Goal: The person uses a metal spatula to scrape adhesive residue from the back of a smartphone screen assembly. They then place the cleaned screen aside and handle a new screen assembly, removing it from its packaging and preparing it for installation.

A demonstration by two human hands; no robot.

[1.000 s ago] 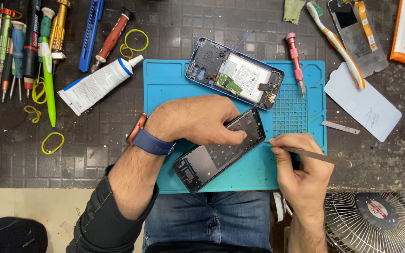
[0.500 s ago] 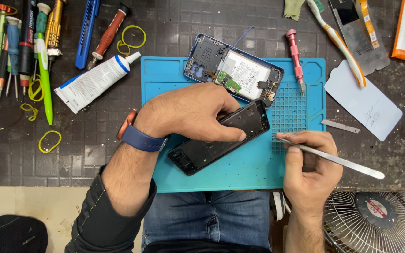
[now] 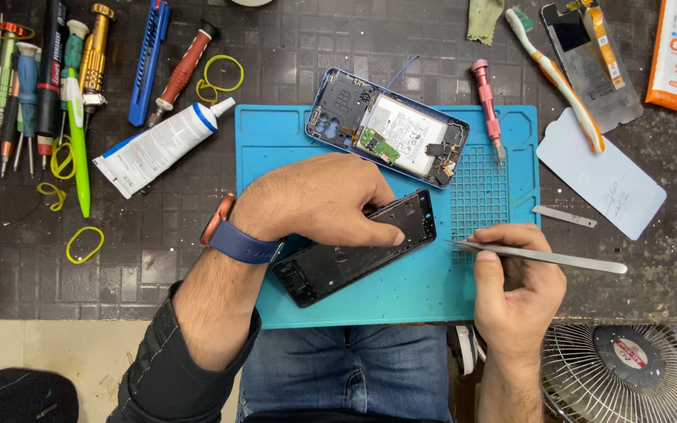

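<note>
My left hand (image 3: 319, 200) grips a black phone frame (image 3: 338, 262) that lies slanted on a blue work mat (image 3: 401, 294). The thumb presses along the frame's upper edge. My right hand (image 3: 515, 286) holds metal tweezers (image 3: 546, 255) level, with their tip pointing left, just right of the frame and apart from it. An opened phone body (image 3: 389, 129) with its battery and circuit board showing lies at the mat's far edge, beyond my left hand.
Screwdrivers (image 3: 29, 90), a blue knife (image 3: 148, 59), a white glue tube (image 3: 162, 147) and yellow rubber bands (image 3: 84, 244) lie at the left. A pink screwdriver (image 3: 486, 106), toothbrush (image 3: 554, 74), white card (image 3: 601, 174) and metal blade (image 3: 564, 217) lie right. A fan (image 3: 628, 372) stands below.
My left hand has turned the black frame and shifted it slightly. My right hand lifted the tweezers off the frame and drew them to the right.
</note>
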